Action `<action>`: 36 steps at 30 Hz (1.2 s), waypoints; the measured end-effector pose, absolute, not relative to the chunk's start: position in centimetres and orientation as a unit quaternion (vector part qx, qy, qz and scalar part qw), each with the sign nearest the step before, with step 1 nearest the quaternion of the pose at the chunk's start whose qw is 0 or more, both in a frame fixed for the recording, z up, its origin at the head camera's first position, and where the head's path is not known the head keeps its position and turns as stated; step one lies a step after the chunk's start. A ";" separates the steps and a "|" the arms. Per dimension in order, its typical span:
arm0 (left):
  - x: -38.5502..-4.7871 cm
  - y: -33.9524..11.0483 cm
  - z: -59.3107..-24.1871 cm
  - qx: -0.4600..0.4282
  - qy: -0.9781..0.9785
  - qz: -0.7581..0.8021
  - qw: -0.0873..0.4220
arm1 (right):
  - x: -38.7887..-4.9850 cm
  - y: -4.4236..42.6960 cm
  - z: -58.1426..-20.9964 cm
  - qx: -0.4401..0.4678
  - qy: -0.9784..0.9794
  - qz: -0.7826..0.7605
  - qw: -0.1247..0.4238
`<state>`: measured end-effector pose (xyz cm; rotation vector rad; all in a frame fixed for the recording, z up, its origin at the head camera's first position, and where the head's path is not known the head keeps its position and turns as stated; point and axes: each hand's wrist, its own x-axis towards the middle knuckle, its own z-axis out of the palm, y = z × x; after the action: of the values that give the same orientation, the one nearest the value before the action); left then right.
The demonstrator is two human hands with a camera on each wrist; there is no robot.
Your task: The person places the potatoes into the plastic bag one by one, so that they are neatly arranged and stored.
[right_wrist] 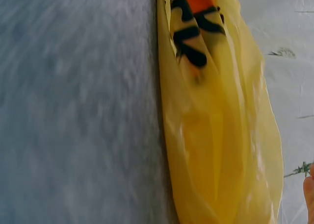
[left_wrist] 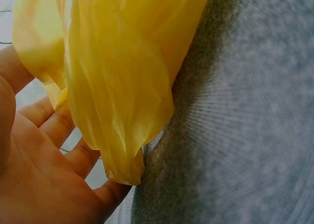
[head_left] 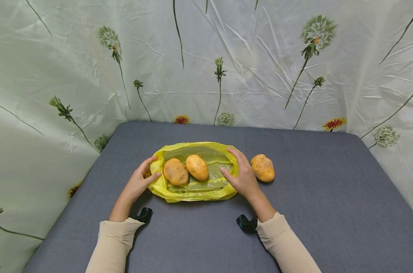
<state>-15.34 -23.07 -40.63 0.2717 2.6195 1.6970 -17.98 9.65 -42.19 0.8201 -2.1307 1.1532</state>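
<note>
while the person's sleeves [head_left: 114, 240] are nearest, over the front of the worktop [head_left: 199, 242], the left hand [head_left: 137, 183] and the right hand [head_left: 243, 176] are well apart, one at each end of a yellow bag [head_left: 199, 196]. the left touches the end nearer the worktop's left edge, its fingers spread and relaxed; the right has thumb and forefinger parted over the other end, and how its hidden fingers lie cannot be told. inside the bag, whose mouth is wide open, two potatoes [head_left: 176, 171] lie toward its left end; that much of the bagging looks done. a third potato [head_left: 263, 168] rests outside on the worktop, just beside the right hand, toward the right edge, and seems to be what is left. past the worktop's back edge hangs a flowered sheet [head_left: 186, 87].
</note>
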 end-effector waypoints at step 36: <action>-15.3 -23.0 -40.4 0.084 0.836 0.543 0.006 | -17.8 17.6 -43.4 0.222 -0.833 0.430 0.268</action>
<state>-15.28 -22.95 -40.44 0.2639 2.6141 1.6987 -17.76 17.59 -43.42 0.5992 -2.2470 1.1597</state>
